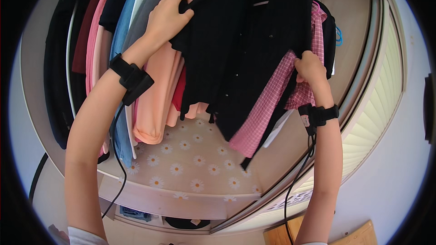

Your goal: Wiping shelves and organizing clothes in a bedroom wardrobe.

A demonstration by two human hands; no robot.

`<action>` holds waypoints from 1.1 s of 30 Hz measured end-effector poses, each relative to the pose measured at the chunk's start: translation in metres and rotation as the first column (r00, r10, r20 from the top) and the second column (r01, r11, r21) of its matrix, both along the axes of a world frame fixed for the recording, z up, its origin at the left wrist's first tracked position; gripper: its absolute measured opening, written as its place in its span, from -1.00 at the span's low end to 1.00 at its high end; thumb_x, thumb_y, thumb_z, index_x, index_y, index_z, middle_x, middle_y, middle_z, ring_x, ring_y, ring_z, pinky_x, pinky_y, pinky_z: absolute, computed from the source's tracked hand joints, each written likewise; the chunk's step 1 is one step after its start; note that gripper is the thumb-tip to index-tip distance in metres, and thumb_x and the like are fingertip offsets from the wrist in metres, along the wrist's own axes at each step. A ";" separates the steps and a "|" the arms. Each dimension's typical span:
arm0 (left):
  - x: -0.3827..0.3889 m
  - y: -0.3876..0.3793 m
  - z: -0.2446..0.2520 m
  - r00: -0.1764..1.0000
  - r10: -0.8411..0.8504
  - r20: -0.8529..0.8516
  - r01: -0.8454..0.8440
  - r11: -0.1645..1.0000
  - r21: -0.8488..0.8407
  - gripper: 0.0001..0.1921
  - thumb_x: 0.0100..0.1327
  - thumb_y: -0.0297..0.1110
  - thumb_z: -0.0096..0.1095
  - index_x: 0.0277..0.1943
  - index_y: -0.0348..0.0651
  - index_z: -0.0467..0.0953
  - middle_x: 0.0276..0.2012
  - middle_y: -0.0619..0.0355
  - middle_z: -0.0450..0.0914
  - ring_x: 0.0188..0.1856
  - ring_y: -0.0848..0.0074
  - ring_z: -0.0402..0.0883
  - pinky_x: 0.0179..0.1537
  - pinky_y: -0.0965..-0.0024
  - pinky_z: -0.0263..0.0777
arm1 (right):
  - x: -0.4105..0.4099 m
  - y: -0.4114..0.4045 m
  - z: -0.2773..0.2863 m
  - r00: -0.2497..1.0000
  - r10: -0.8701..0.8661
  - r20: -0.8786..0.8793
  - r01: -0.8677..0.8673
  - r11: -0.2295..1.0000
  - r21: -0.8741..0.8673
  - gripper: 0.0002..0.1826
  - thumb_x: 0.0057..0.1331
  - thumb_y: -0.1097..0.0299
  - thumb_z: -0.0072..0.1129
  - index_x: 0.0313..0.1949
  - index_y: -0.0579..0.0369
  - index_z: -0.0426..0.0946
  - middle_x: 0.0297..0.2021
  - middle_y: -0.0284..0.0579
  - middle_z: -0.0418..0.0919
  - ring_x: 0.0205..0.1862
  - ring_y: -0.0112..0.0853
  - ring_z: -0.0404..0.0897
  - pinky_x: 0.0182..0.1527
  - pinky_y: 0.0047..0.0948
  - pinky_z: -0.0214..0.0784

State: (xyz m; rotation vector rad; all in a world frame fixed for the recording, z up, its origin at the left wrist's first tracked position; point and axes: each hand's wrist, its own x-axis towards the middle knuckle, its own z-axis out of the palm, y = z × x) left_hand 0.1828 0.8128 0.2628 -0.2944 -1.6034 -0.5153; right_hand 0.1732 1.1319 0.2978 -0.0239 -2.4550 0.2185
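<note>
My left hand (170, 15) pinches the edge of a black garment (214, 30) hanging in the wardrobe. Just to the right hangs a black buttoned top (272, 41). At its right edge, my right hand (311, 66) is closed on cloth; fingertips are partly hidden, and black fabric and a pink plaid shirt (260, 115) meet there. More of that plaid cloth shows behind the hand and below the black top. Peach fabric (153, 109) hangs beneath my left wrist. Both wrists wear black strapped devices with cables.
Several garments, including a blue denim one (122, 41), hang close together at left. Below is a daisy-patterned shelf surface (190, 163). A sliding door track (361, 58) and pleated cream door panel (378, 85) stand at right. Folded jeans (135, 213) lie in a lower compartment.
</note>
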 end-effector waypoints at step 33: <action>-0.002 -0.022 -0.009 0.997 0.018 -0.077 -0.021 0.999 -0.028 -0.82 0.05 -0.49 0.08 -0.26 -0.22 0.31 -0.25 -0.05 0.36 -0.12 0.10 0.40 -0.16 0.27 0.30 | -0.087 0.099 0.000 0.896 0.311 -0.316 -0.348 0.935 -0.064 -0.61 0.05 0.63 -0.19 -0.17 0.03 0.51 -0.22 0.03 0.55 -0.14 -0.24 0.53 -0.09 -0.44 0.31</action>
